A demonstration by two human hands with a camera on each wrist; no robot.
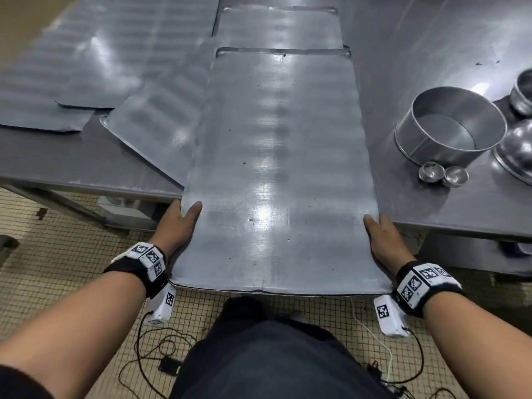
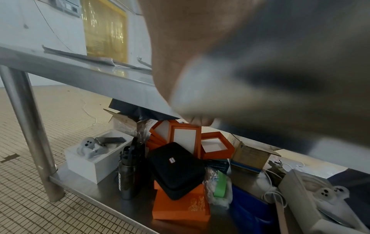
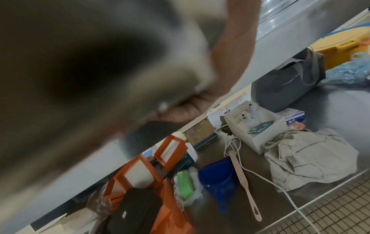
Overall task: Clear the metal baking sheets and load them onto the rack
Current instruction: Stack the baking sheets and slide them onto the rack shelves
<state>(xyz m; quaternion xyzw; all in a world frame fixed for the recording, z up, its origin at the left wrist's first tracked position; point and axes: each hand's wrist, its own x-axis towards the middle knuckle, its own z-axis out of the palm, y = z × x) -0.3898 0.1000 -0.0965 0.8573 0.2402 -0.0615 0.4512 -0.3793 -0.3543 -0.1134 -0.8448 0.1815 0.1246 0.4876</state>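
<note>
Hands (image 1: 180, 223) (image 1: 384, 240) grip bare baking sheet (image 1: 276, 174).

Both bare arms reached forward, a little apart. The left hand (image 1: 180, 223) had its thumb on top and its fingers (image 2: 200, 121) tucked under, gripping. The right hand (image 1: 384, 240) gripped the same way on the other side. Both wrists wore black bands.

Commercial bakery kitchen: stainless steel surface (image 1: 431, 38) carrying flat metal baking sheets (image 1: 276, 174), round cake ring (image 1: 452, 125), small tins (image 1: 431, 171); tiled floor (image 1: 72, 254); cluttered undershelf (image 2: 104, 190).
</note>
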